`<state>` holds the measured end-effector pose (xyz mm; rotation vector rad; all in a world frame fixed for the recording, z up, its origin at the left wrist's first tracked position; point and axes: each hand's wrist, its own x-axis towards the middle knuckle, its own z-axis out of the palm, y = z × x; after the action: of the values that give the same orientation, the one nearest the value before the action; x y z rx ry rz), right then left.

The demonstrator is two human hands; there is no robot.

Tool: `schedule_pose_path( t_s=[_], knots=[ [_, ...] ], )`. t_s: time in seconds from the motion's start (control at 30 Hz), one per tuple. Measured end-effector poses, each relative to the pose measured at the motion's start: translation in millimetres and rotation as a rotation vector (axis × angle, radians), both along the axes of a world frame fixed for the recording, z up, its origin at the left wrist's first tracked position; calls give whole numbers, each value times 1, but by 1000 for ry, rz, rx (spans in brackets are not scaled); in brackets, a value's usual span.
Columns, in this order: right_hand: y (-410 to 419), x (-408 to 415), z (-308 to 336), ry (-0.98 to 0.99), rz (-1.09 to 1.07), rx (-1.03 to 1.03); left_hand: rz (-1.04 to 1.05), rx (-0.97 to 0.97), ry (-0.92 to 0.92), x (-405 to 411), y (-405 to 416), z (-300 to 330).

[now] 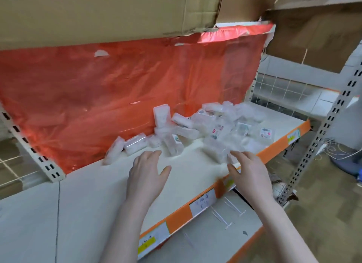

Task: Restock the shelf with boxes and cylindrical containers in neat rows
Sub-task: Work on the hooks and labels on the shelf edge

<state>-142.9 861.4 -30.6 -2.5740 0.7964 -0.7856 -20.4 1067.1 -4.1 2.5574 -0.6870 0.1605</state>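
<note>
Behind the white shelf (pixel 109 186) hangs a red plastic sheet (pixel 117 90), with a cardboard box (pixel 98 12) overhead. Toward the shelf's back and right side, clear plastic boxes (pixel 215 123) lie in a loose heap, some leaning on the sheet; a cylindrical container (pixel 136 143) lies on its side at the heap's left. The left hand (pixel 147 170) hovers over the bare middle of the shelf, fingers spread and relaxed, holding nothing. The right hand (pixel 248 170) is near the front edge, fingers loose, close to the nearest box (pixel 215 149); contact is too blurred to judge. A careless sweep could push boxes off the front edge.
</note>
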Motion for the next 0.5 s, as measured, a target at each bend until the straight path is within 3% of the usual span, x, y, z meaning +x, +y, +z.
schedule_pose_path(
  t_s=[0.23, 0.5],
  knots=[
    [-37, 38, -4, 74, 59, -7, 20, 16, 4, 28, -41, 1],
    [-61, 63, -22, 65, 235, -264, 217, 27, 71, 22, -61, -10]
  ],
)
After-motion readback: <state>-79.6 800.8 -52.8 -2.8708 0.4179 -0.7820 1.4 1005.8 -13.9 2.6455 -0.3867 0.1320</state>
